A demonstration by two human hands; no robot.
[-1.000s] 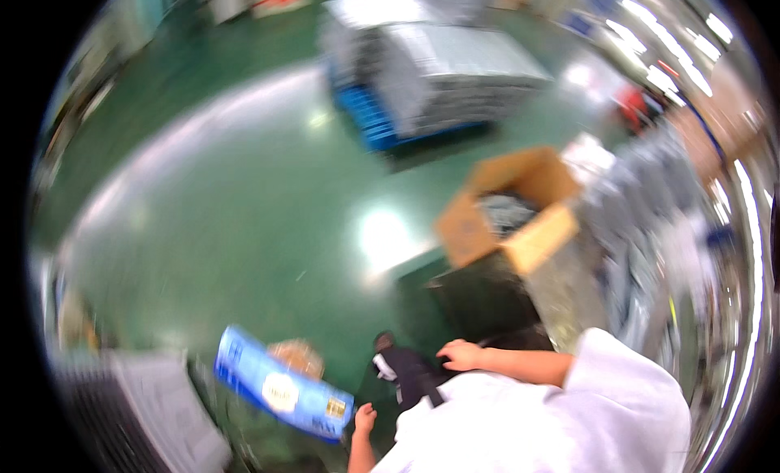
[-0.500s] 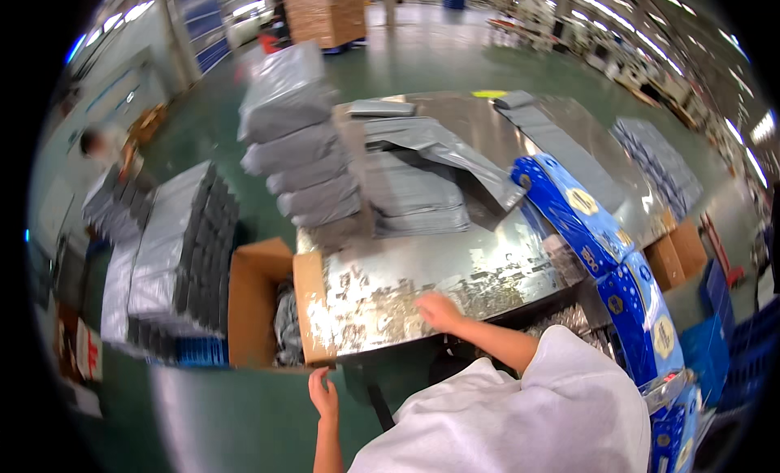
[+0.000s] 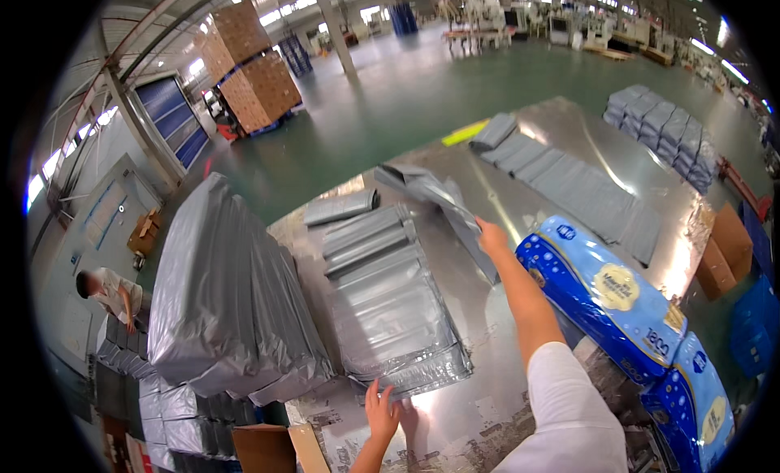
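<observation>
A stack of flat grey plastic bags [image 3: 394,302] lies on the metal table in front of me. My left hand [image 3: 380,410] is at the stack's near edge, its fingers apart and holding nothing. To the right of the stack, my right hand [image 3: 491,236] is closed on the edge of a loose, crumpled grey plastic bag [image 3: 443,198]. This bag stretches from beyond the stack's far right corner down toward my right forearm. A small folded grey bundle [image 3: 341,207] sits at the stack's far left.
Tall grey wrapped packs [image 3: 219,302] rise at the left, with an open carton [image 3: 264,449] below. Blue packs [image 3: 605,290] line the right edge of the metal table [image 3: 561,132]. A row of flat grey bags [image 3: 569,184] lies beyond. Another person [image 3: 122,298] stands far left.
Both hands have moved forward, the left from beside the carton to the stack, the right to the loose bag. That bag now lies right of the stack instead of across it. My view has shifted.
</observation>
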